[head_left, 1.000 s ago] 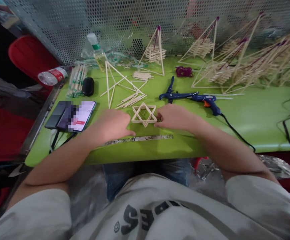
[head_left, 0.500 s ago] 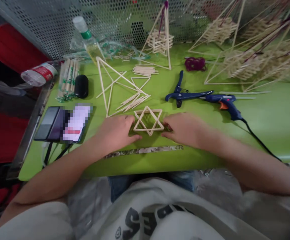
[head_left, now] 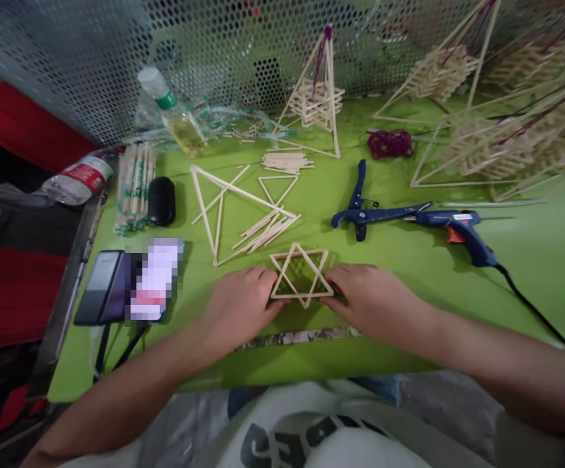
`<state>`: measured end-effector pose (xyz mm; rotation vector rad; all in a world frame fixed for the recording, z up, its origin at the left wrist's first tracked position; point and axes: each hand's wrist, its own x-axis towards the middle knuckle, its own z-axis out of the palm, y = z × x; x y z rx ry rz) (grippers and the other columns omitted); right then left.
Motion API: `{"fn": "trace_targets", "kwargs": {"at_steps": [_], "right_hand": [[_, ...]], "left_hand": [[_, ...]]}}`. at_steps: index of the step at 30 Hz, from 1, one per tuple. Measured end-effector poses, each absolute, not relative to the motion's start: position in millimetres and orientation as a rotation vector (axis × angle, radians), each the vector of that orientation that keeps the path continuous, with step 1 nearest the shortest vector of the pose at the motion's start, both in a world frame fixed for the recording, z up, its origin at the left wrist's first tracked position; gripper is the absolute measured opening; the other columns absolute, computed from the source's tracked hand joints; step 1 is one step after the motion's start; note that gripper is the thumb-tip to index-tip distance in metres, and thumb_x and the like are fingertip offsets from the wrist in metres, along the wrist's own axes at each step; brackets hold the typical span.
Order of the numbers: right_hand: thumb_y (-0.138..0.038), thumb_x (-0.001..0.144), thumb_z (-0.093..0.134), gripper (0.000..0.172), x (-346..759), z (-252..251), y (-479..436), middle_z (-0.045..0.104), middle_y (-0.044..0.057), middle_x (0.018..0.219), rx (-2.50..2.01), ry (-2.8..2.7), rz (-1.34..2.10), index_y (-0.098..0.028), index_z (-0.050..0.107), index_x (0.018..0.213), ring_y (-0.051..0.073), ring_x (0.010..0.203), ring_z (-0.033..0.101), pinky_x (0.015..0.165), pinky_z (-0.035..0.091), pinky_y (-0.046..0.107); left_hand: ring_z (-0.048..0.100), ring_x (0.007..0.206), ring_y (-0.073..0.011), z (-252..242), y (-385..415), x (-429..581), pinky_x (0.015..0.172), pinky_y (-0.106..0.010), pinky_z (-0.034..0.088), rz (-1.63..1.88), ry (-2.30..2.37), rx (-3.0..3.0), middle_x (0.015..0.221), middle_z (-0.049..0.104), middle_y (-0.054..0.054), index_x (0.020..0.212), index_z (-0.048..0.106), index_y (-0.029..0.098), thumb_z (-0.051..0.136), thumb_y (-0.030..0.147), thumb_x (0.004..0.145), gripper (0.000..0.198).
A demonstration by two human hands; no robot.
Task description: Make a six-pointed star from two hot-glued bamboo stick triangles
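Note:
A six-pointed star of thin wooden sticks point(head_left: 302, 296), made of two crossed triangles in stacked layers, sits near the table's front edge. My left hand point(head_left: 243, 302) has its fingers closed at the star's left side, thumb low by the bottom bar. At the right side my right hand point(head_left: 366, 292) grips it the same way; some fingertips are hidden behind the sticks. Just beyond the star lie loose sticks point(head_left: 267, 234) and a small stick triangle point(head_left: 278, 177). A larger stick frame point(head_left: 243, 187) is to their left.
A blue cutter point(head_left: 367, 214) and a corded glue gun point(head_left: 458, 227) lie to the right. Purple yarn point(head_left: 389, 143) and hanging stick pyramids point(head_left: 316, 104) stand behind. Leftward are a phone point(head_left: 158, 279), a black case point(head_left: 161, 201), bundled sticks point(head_left: 136, 182) and a clear bottle point(head_left: 184, 133).
My fingers have closed in on the star from both sides; the right hand's gap has narrowed. The whole scene sits lower in view as the camera has tilted up.

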<state>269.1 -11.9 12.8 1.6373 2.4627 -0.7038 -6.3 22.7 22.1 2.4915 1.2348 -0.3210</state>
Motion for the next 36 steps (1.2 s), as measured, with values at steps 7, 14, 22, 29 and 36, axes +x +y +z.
{"fn": "trace_targets", "kwargs": {"at_steps": [7,14,22,29,36], "right_hand": [[-0.019,0.111,0.069,0.011,265,11,-18,0.086,0.011,0.112,1.623,2.517,-0.818,-0.018,0.079,0.115,0.027,0.096,0.079,0.082,0.051,0.038],[-0.024,0.113,0.069,0.012,258,2,-25,0.086,0.011,0.117,1.677,2.525,-0.781,-0.019,0.078,0.12,0.027,0.101,0.081,0.084,0.048,0.037],[-0.04,0.117,0.068,0.022,258,-1,-21,0.083,0.006,0.097,1.707,2.603,-0.741,-0.023,0.078,0.107,0.023,0.085,0.073,0.072,0.037,0.035],[-0.041,0.119,0.067,0.026,256,6,-22,0.083,0.006,0.1,1.691,2.566,-0.725,-0.022,0.079,0.106,0.023,0.087,0.072,0.075,0.036,0.035],[-0.039,0.117,0.071,0.024,256,7,-23,0.08,0.006,0.094,1.71,2.527,-0.732,-0.022,0.079,0.102,0.022,0.084,0.071,0.075,0.037,0.035]], "left_hand": [[0.087,0.102,-0.034,26,24,-9,0.083,-0.043,0.067,-0.331,1.185,2.554,0.112,0.088,-0.013,0.114,0.079,0.019,0.078,0.033,0.11,0.015],[0.087,0.102,-0.0369,30,23,-14,0.082,-0.046,0.063,-0.383,1.277,2.477,0.115,0.09,-0.012,0.116,0.082,0.022,0.074,0.048,0.114,0.028],[0.085,0.096,-0.0352,38,19,-4,0.073,-0.041,0.05,-0.402,1.397,2.4,0.105,0.088,-0.007,0.112,0.082,0.025,0.08,0.054,0.108,0.029],[0.085,0.1,-0.0346,30,12,-8,0.074,-0.041,0.048,-0.377,1.41,2.491,0.109,0.088,-0.011,0.11,0.079,0.023,0.072,0.062,0.114,0.04],[0.085,0.104,-0.0371,28,12,-7,0.077,-0.043,0.054,-0.348,1.415,2.5,0.112,0.088,-0.012,0.116,0.081,0.021,0.07,0.063,0.116,0.044]]}}
